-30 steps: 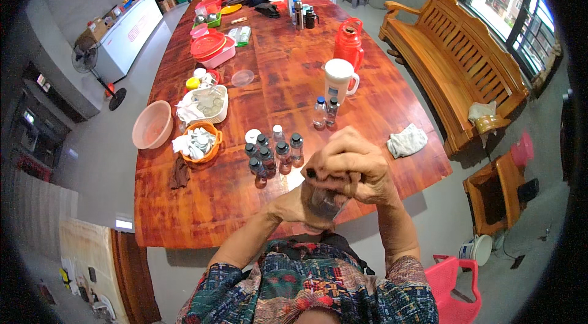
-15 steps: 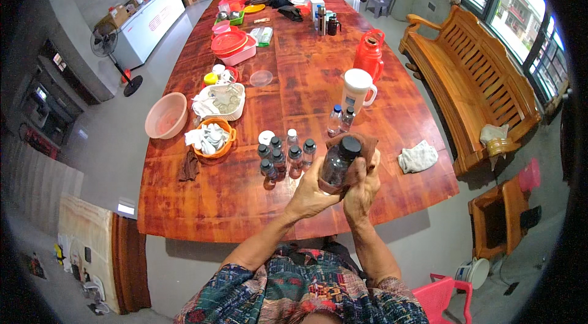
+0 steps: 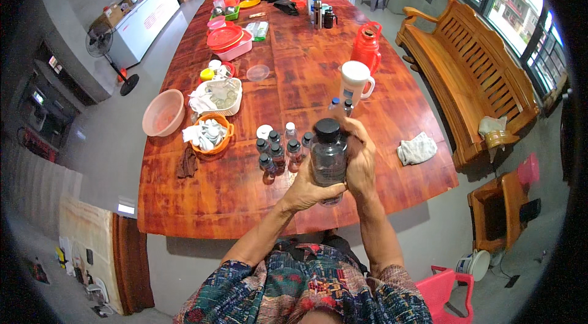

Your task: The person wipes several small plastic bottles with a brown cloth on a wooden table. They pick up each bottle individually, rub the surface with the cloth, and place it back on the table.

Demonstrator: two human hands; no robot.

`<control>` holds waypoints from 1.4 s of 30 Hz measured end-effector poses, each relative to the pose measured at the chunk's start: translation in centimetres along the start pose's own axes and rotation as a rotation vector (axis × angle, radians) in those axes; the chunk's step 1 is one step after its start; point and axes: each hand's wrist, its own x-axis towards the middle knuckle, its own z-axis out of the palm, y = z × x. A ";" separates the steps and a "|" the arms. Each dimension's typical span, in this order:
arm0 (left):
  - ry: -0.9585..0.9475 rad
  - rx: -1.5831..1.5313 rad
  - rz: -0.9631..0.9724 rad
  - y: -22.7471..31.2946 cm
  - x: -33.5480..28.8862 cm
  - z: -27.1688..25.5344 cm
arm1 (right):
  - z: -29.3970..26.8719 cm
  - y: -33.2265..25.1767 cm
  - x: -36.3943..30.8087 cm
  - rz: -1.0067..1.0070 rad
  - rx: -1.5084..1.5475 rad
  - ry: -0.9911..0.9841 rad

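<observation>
My left hand (image 3: 311,190) is wrapped round the lower part of a dark, clear bottle (image 3: 329,162) with a black cap, held upright above the near table. My right hand (image 3: 360,162) is closed against the bottle's right side, its fingers partly blurred. The brown cloth in that hand is mostly hidden behind the bottle and fingers. Left of the bottle stand several small clear bottles (image 3: 277,155) with dark caps, one bottle (image 3: 290,134) with a white cap and a round white lid (image 3: 264,131). Behind my right hand, a blue-capped bottle (image 3: 334,104) and a dark-capped one (image 3: 348,106) are partly covered.
A white jug (image 3: 355,82) and a red thermos (image 3: 365,48) stand beyond. At left are an orange basket (image 3: 228,134) of white things, a white basket (image 3: 236,103) and a pink basin (image 3: 164,113). A folded pale cloth (image 3: 418,149) lies right, a brown rag (image 3: 187,165) left.
The bottle has moved slightly left and turned from tilted to upright. My right hand has shifted up along its side, and the brown cloth, plainly seen before, is now mostly hidden.
</observation>
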 end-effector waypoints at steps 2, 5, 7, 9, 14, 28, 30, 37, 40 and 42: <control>0.073 0.013 0.054 0.4 -0.3 0.0 | 0.1 -1.2 1.4 0.046 0.084 -0.189; 0.157 -0.087 0.122 0.1 -0.3 -0.2 | 1.0 1.4 1.0 -0.018 0.277 -0.228; 0.232 -0.092 0.183 0.5 0.0 -0.7 | 1.5 1.9 -0.2 -0.127 0.011 -0.143; 0.284 -0.109 0.194 0.8 -0.1 -1.5 | 2.3 2.5 -1.4 -0.077 -0.162 -0.098; 0.444 -0.171 0.249 0.9 -0.4 -2.1 | 2.9 1.7 -4.3 0.603 0.155 -0.071; 0.509 -0.244 0.346 1.4 -0.7 -4.8 | 3.1 -2.0 -10.4 0.399 0.098 -0.006; 0.418 -0.351 0.337 0.7 -1.5 -5.2 | 3.5 -2.7 -9.3 0.115 0.182 0.169; 0.094 -0.609 0.124 -6.5 -3.8 -8.7 | 7.3 1.5 -10.3 -0.558 -0.791 0.067; 0.139 -0.296 0.306 -6.8 -5.6 -7.6 | 7.8 -0.1 -8.7 -0.537 -0.747 0.006; 0.097 -0.421 0.268 -4.1 -5.3 -5.8 | 7.5 -0.8 -7.2 -0.506 -0.658 -0.006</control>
